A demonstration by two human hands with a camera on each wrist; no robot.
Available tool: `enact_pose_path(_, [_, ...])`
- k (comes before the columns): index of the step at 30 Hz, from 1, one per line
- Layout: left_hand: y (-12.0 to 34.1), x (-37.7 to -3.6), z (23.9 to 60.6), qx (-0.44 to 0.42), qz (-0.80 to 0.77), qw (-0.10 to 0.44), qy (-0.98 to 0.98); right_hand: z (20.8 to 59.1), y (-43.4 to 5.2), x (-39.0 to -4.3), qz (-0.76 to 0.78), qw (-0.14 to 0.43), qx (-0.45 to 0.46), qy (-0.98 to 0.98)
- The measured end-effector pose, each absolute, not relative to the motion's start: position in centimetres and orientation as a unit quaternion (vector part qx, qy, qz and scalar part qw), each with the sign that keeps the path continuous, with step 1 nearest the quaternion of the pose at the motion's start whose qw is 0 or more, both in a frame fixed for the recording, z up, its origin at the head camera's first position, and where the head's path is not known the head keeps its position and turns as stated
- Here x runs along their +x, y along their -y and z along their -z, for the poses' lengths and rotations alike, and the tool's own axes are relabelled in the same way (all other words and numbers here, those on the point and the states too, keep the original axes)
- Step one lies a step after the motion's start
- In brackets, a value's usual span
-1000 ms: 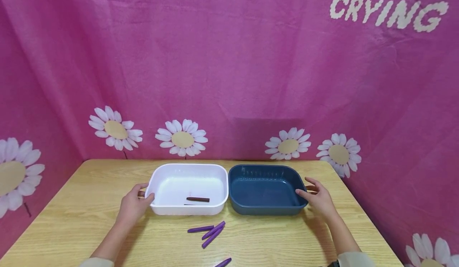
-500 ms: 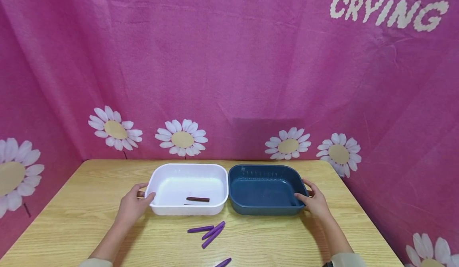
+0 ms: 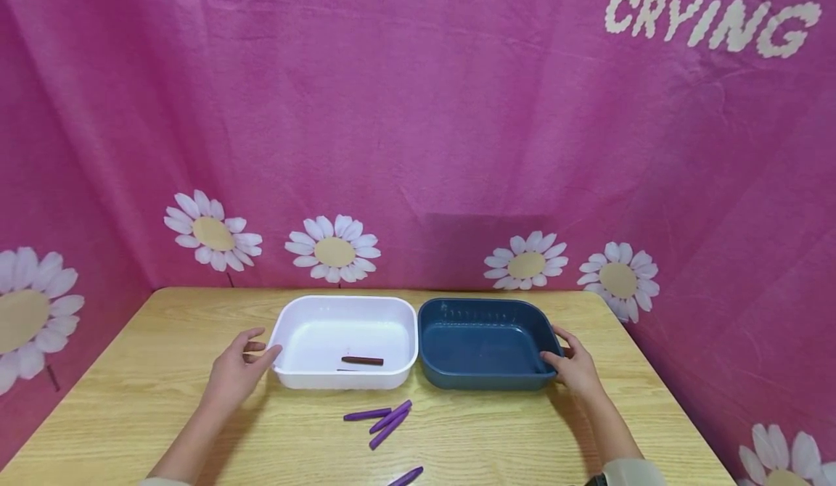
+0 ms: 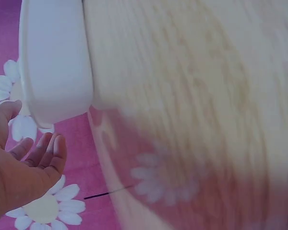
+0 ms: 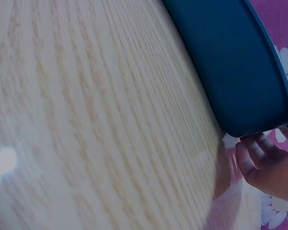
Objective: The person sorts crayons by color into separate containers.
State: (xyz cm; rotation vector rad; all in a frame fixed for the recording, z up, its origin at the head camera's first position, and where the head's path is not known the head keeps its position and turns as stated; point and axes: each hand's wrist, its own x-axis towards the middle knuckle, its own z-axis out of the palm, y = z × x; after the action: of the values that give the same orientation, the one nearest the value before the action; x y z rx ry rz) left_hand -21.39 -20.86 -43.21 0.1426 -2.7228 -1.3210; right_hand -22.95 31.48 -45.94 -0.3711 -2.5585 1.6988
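Note:
A white plastic basin (image 3: 339,381) and a dark blue basin (image 3: 486,382) sit side by side on the table. By the white basin's left end is my left hand (image 3: 236,371), its thumb near the rim and its loose fingers spread apart from the wall. The left wrist view shows a gap between these fingertips (image 4: 60,140) and the basin's corner. With thumb inside and fingers outside, my right hand (image 3: 578,365) grips the blue basin's right end. In the right wrist view its fingers (image 5: 245,160) reach under the corner.
A dark brown crayon (image 3: 362,360) lies in the white basin, with part of another dark stick in front of it. Several purple crayons (image 3: 368,414) lie on the wooden table (image 3: 300,442) nearer me. Behind hangs a pink flowered cloth (image 3: 418,145).
My left hand has loosened from the white basin and drawn back slightly left. My right hand has closed in on the blue basin's end. The basins and crayons keep their places.

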Motion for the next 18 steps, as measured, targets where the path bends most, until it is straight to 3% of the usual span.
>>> enact_pose_path(18, [17.5, -18.3, 40.7, -0.101, 0.391, 0.114, 0.908, 46.0, -31.5, -22.8, -0.552, 0.017, -0.122, 0.825])
